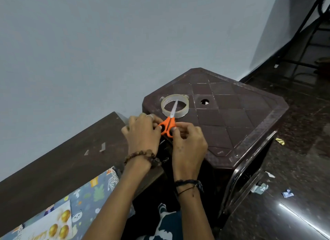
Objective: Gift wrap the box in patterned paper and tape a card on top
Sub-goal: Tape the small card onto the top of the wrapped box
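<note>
The box (92, 191), wrapped in blue animal-patterned paper, lies on the dark wooden table (53, 168) at the lower left. A white card (53, 223) with gold balls lies on top of it. Orange-handled scissors (167, 126) rest on the brown plastic stool (241, 114), their blades lying across a roll of clear tape (184, 111). My left hand (142, 132) curls its fingers against the left handle loop. My right hand (187, 143) pinches the right loop with thumb and forefinger. My hands hide whatever lies under them.
Two short tape strips (102, 147) are stuck on the wooden table near the wall. The stool has a round hole (204, 101) in its top. Paper scraps (259, 189) litter the dark floor at the right. A black metal frame (303, 34) stands at the far right.
</note>
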`<state>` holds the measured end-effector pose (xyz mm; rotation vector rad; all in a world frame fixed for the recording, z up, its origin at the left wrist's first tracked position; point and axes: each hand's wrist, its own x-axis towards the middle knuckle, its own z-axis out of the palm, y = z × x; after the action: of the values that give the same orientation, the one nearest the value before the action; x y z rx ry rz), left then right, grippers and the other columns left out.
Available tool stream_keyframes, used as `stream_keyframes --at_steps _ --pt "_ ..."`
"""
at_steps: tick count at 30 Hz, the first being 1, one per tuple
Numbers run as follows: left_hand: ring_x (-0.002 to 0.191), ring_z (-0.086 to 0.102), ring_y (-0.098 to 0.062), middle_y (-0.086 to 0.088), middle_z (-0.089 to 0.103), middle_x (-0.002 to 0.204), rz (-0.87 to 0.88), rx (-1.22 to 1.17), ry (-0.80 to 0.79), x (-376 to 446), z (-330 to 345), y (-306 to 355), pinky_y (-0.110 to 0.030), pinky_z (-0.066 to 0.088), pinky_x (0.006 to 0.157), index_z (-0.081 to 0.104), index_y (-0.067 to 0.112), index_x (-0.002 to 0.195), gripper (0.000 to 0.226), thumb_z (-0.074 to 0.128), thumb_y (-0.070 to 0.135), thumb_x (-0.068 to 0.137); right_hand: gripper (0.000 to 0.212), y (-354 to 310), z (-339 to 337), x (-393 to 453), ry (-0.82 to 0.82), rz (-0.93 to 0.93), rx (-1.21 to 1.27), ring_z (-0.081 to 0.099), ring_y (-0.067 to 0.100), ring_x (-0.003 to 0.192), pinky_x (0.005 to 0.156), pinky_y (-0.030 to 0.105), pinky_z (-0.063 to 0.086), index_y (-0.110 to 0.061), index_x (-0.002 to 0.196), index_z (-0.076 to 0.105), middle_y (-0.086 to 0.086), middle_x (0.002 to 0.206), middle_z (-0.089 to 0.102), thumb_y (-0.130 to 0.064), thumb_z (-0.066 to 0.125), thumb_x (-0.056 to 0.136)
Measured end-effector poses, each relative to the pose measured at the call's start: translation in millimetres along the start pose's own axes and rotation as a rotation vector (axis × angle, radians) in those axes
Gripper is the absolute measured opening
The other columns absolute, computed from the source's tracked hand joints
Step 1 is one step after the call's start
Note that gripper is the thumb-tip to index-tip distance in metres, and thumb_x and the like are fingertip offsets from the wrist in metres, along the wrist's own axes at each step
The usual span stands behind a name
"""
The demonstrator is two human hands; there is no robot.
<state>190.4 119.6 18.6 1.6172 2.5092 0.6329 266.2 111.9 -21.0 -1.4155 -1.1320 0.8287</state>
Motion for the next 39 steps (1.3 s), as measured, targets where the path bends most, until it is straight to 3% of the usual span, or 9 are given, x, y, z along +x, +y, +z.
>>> stream_keyframes --at_steps 4,11,17,24,29,31,34,37,39 --pt "0.113 0.034 -0.015 0.007 0.054 0.109 0.102 0.033 0.016 11.1 27.2 24.0 -0.034 0.019 0.090 0.067 0.028 0.103 0.023 0.049 0.020 0.092 0.010 13.3 -9.5 16.8 0.116 0.064 0.046 0.057 -0.001 0.071 0.067 0.007 0.042 -0.020 0.088 0.067 -0.007 0.087 0.057 -0.012 0.062 0.086" --pt "0.117 0.032 -0.015 0.007 0.051 0.119 0.205 0.116 -0.059 14.1 60.7 36.4 -0.036 0.019 0.093 0.061 0.029 0.114 0.029 0.040 0.019 0.097 0.022 27.5 -18.6 24.0 0.112 0.187 -0.047 0.052 0.000 0.078 0.076 0.017 0.038 -0.021 0.111 0.060 -0.005 0.101 0.062 -0.013 0.056 0.091" --pt "0.116 0.026 -0.006 0.018 0.049 0.119 0.203 -0.004 -0.003 -17.9 37.2 4.3 -0.030 0.011 0.090 0.053 0.035 0.120 0.028 0.041 0.028 0.096 0.026 13.1 -14.3 9.4 0.159 0.069 -0.053 0.060 0.014 0.096 0.079 0.026 0.043 -0.023 0.113 0.057 -0.007 0.112 0.062 -0.014 0.055 0.089" --pt "0.123 0.022 0.000 0.023 0.043 0.114 -0.113 -0.163 0.185 -104.3 -20.0 -80.5 -0.022 0.010 0.087 0.050 0.038 0.116 0.042 0.049 0.007 0.087 0.014 -17.3 30.5 -80.9 -0.453 -0.289 0.036 0.059 0.005 0.082 0.075 0.020 0.046 -0.021 0.095 0.064 -0.008 0.093 0.064 -0.014 0.054 0.090" --pt "0.136 0.010 -0.002 0.023 0.029 0.145 -0.312 -0.090 0.186 -160.0 -50.2 -142.8 -0.030 0.003 0.104 0.039 0.046 0.129 0.044 0.052 0.034 0.090 0.019 -14.6 46.2 -138.4 -0.766 -0.470 -0.070 0.057 0.006 0.095 0.084 0.018 0.042 -0.017 0.103 0.064 -0.006 0.103 0.065 -0.016 0.048 0.093" --pt "0.140 -0.001 -0.006 0.029 0.010 0.148 -0.345 -0.038 0.089 -178.4 -60.4 -170.9 -0.035 -0.002 0.108 0.025 0.054 0.131 0.060 0.055 0.060 0.080 0.025 -8.4 44.7 -150.9 -0.811 -0.560 -0.211 0.055 0.014 0.107 0.098 0.022 0.032 -0.017 0.108 0.062 -0.003 0.110 0.063 -0.027 0.046 0.092" --pt "0.139 -0.021 -0.009 0.032 -0.019 0.141 -0.399 0.104 -0.060 -199.7 -70.4 -215.5 -0.044 -0.009 0.110 -0.001 0.063 0.126 0.091 0.037 0.090 0.048 0.059 -3.0 38.9 -158.6 -0.888 -0.637 -0.368 0.031 0.012 0.136 0.112 0.031 -0.014 -0.026 0.119 0.055 -0.010 0.127 0.054 -0.063 0.037 0.078" --pt "0.137 -0.027 -0.009 0.025 -0.028 0.145 -0.426 0.213 -0.129 -210.6 -73.5 -243.7 -0.050 -0.013 0.110 -0.015 0.058 0.129 0.094 0.044 0.085 0.061 0.086 2.5 35.4 -154.8 -1.054 -0.721 -0.569 -0.001 0.009 0.144 0.102 0.043 -0.031 -0.037 0.136 0.034 -0.019 0.147 0.028 -0.077 0.028 0.060" --pt "0.134 -0.026 -0.003 0.021 -0.023 0.150 -0.430 0.205 -0.114 -213.7 -71.6 -252.1 -0.052 -0.011 0.111 -0.018 0.055 0.128 0.082 0.046 0.066 0.080 0.082 3.8 38.2 -151.6 -1.093 -0.798 -0.634 -0.002 0.013 0.145 0.101 0.048 -0.030 -0.035 0.140 0.028 -0.015 0.151 0.022 -0.069 0.049 0.068"
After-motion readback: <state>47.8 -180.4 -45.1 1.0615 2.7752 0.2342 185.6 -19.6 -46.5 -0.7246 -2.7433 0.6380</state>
